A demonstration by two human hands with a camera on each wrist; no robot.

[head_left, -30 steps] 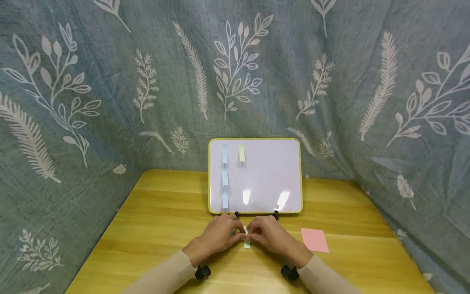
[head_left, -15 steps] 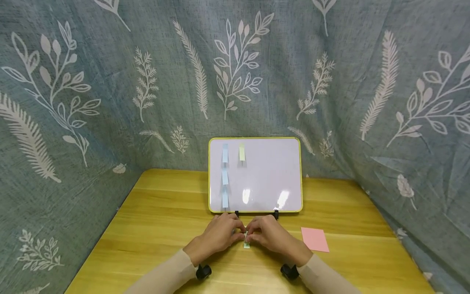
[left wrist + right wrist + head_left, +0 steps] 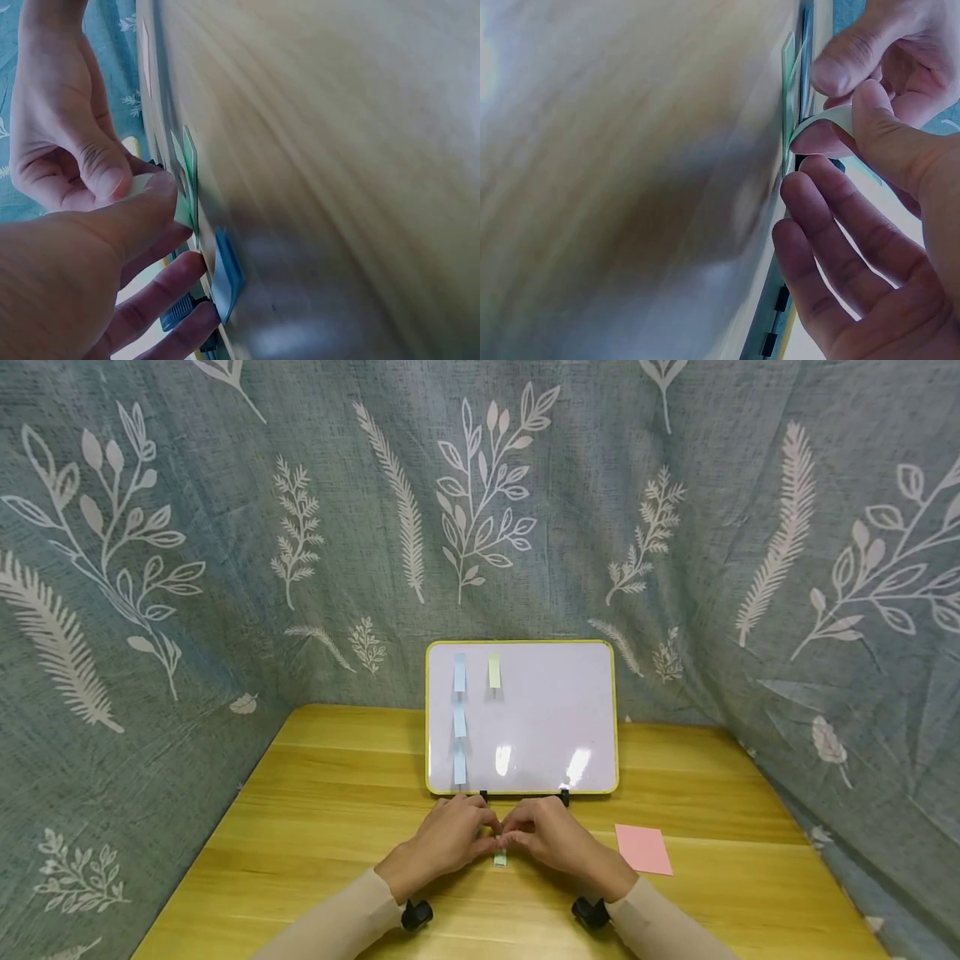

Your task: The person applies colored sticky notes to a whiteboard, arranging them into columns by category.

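Note:
My left hand (image 3: 448,837) and right hand (image 3: 551,839) meet fingertip to fingertip low over the table, in front of the whiteboard (image 3: 555,702). Between them is a pale green sticky strip (image 3: 829,116), bent up in a curve from the green sticky pad (image 3: 190,172). The right thumb and forefinger pinch the strip; its other fingers are spread. The left thumb (image 3: 156,196) and forefinger pinch at the strip too, and its other fingers reach past a blue sticky pad (image 3: 227,277) on the table. From the head, fingers hide most of the green pad.
Blue strips (image 3: 460,720) hang in a column on the whiteboard's left, with one pale green strip (image 3: 493,670) at top. Black feet (image 3: 564,797) support the board. A pink sticky pad (image 3: 643,849) lies on the table right of the hands. Patterned curtain (image 3: 360,510) surrounds the table.
The fingertips have shifted very slightly left along with the green pad, whose upper end has slipped from sight behind the fingers. Board, strips on it and pink pad stay put.

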